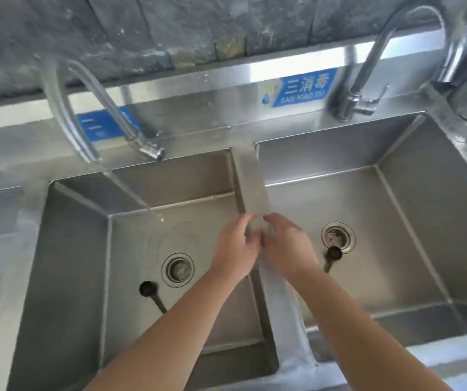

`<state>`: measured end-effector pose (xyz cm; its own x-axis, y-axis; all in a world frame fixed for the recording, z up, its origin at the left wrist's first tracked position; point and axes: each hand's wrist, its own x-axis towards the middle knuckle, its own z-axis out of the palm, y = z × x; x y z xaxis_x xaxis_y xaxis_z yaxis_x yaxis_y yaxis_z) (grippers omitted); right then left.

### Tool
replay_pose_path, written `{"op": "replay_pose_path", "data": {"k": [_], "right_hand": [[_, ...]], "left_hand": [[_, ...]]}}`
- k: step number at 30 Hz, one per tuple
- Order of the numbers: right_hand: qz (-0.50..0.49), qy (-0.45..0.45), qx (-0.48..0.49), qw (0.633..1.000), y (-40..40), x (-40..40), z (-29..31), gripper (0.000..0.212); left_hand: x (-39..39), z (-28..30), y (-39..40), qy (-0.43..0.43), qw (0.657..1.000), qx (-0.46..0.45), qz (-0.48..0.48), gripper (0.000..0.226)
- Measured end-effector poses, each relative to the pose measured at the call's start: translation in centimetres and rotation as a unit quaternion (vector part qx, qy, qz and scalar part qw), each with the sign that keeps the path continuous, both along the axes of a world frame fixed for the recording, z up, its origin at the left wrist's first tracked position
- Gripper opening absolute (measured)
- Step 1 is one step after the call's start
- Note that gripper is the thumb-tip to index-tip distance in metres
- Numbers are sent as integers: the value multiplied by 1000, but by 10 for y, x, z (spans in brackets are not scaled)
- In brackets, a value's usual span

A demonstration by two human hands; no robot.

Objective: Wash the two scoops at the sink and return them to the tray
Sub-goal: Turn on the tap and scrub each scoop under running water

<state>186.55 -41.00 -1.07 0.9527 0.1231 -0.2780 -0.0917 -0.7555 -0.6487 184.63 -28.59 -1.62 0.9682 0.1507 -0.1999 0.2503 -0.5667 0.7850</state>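
Note:
A black scoop [148, 289] lies on the floor of the left sink basin [71, 249], just left of its drain, handle pointing toward me. A dark brown scoop [333, 253] lies in the right sink basin [413, 221] at the near edge of its drain. My left hand [236, 246] and my right hand [286, 245] meet above the steel divider between the basins, fingertips touching, with nothing visible in either. Water runs from the left faucet [65, 114] into the left basin. No tray is in view.
The right faucet [373, 66] stands behind the right basin, with no water coming from it. Each basin has a round drain [178, 269]. A blue sign [300, 87] is stuck on the steel backsplash. A third basin edge shows at far left.

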Motion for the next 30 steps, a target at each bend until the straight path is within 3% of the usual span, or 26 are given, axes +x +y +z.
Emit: {"op": "replay_pose_path", "data": {"k": [4,8,11,17,20,23,26,30], "right_hand": [[129,108,-10,986,106,-28,-33,40],[198,229,-59,951,177,-64,-100,33],[233,267,-103,929,214,-77,-151,38],[223,272,-100,931,272,-86,-235,41],[208,256,-108,938,296,-91,-260,31],[195,231,-111,947,311,-98,-274,14],[186,228,-104,950,318,-103,-278,29],[148,235,-35,960,312,-95,-254,32]], "left_hand": [[-47,-29,104,108,989,7,96,30],[-95,-89,185,195,962,3,192,26],[-122,-140,228,239,942,-17,236,11],[-152,-235,278,313,888,-59,330,14],[-148,-268,290,320,876,-90,350,34],[-137,-288,291,281,886,-153,335,50],[-132,-296,295,254,888,-179,340,44],[-125,-271,300,241,872,-267,332,38]]}}
